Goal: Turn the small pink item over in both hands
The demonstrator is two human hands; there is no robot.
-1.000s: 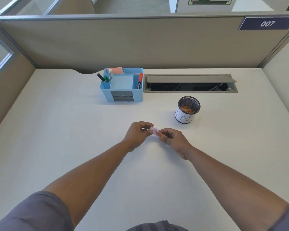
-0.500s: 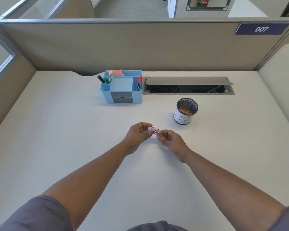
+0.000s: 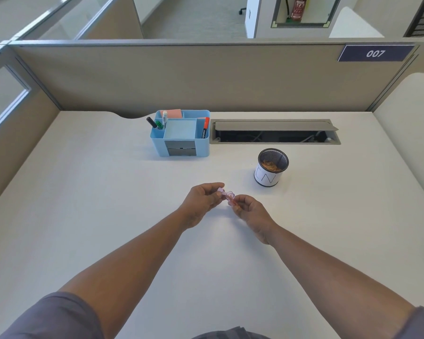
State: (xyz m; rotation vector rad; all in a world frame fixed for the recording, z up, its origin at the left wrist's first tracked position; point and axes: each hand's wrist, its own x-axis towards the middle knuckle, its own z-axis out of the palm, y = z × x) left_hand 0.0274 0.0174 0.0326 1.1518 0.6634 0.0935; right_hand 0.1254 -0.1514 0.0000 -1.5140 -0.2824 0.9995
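Item in progress: left hand (image 3: 201, 199) and right hand (image 3: 249, 211) both pinch a small pink clip (image 3: 227, 195) above the bench (image 3: 83, 192), not yet dropped in the mesh cup (image 3: 271, 170) far right.

A small pink translucent plastic clip (image 3: 227, 195), with rounded loop-like parts, is held just above the white table (image 3: 83, 192) near its middle. Its left end is pinched by the left hand (image 3: 202, 200), its right end by the right hand (image 3: 249, 212).

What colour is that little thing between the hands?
Pink, translucent; the small clip shows in the head view.
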